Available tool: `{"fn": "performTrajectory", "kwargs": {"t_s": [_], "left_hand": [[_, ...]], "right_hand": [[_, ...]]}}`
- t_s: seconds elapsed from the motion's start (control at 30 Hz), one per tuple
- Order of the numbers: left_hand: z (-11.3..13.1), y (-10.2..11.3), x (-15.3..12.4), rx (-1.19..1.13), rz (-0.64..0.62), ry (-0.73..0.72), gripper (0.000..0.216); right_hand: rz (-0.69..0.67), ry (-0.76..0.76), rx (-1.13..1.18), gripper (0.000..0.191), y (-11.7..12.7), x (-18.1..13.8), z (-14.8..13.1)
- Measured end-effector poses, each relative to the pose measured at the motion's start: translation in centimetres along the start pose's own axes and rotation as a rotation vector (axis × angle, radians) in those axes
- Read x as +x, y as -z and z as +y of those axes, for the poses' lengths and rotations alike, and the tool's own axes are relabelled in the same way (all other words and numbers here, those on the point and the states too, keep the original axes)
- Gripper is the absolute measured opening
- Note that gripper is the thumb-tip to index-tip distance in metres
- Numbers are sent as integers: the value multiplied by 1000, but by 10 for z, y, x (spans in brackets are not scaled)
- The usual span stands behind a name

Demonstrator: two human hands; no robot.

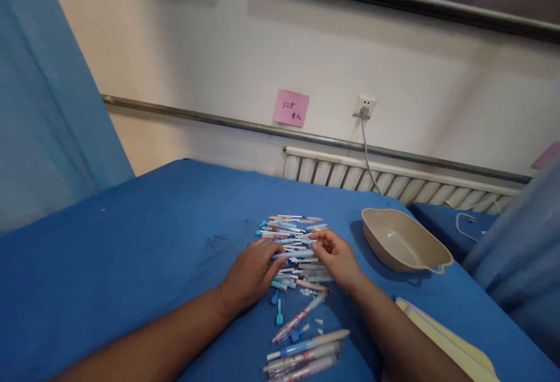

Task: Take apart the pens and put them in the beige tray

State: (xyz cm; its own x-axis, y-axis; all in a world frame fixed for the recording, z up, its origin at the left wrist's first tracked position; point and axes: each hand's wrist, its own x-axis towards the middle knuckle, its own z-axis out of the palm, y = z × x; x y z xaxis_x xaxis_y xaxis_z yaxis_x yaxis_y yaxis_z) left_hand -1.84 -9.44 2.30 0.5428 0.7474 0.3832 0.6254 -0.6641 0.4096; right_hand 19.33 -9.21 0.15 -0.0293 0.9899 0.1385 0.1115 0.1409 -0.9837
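Observation:
On the blue cloth lies a heap of pens and pen parts (301,265), with white tubes, pale barrels and teal pieces mixed together. My left hand (254,268) is at the heap's left side, its fingers closed on one end of a light blue pen (294,255). At the other end of that pen, my right hand (335,256) has its thumb and fingers closed in a pinch. Nearer to me lie several assembled-looking pens (306,354) side by side, and one patterned pen (300,318) rests at a slant above them. Small blue clips (279,312) and white bits are scattered between.
A beige plastic basin (405,242) stands right of the heap. Something yellow and folded (446,341) lies under my right forearm. Behind the bed are a radiator (341,172), a metal rail (219,122) and a socket (364,107) with a plugged-in cable. Blue curtains (48,90) hang at both sides.

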Motion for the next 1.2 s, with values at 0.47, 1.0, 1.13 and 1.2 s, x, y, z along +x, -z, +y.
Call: {"fn": "performTrajectory", "kwargs": {"t_s": [0.47, 1.0, 1.13, 1.2], "left_hand": [[-4, -3, 0, -53, 42, 32, 22], [-1, -2, 0, -32, -80, -6, 22], [-1, -4, -1, -24, -144, 9, 17], [-2, -5, -2, -54, -102, 48, 20]], "right_hand": [[87, 118, 71, 39, 5, 1, 0], [395, 31, 68, 15, 36, 13, 9], [224, 15, 43, 16, 24, 9, 6], [157, 16, 39, 17, 16, 7, 6]]}}
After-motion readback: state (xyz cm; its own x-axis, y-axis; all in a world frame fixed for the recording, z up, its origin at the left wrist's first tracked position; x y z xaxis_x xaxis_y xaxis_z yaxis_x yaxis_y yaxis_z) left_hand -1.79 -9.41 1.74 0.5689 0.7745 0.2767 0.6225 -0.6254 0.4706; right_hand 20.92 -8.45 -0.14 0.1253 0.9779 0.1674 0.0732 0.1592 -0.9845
